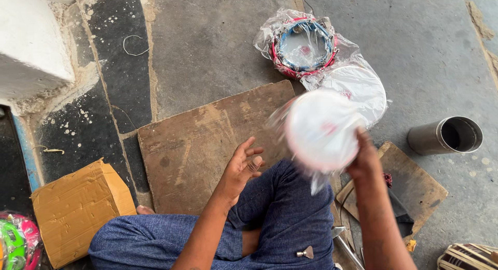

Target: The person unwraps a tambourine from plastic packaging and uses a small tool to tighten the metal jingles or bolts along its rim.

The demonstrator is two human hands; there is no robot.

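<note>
My right hand (364, 158) grips the edge of a round white tambourine (320, 130) wrapped in clear plastic, raised above my knee and blurred by motion. To its left, my left hand (244, 166) hovers with fingers spread and nothing in it, over a brown wooden board (197, 145). I sit cross-legged in blue trousers (280, 213).
Two more plastic-wrapped tambourines lie on the stone floor beyond: a red and blue one (303, 44) and a white one (360, 86). A metal cylinder (446, 136) lies at right, a cardboard box (75, 208) at lower left, a smaller board (412, 184) beside my right knee.
</note>
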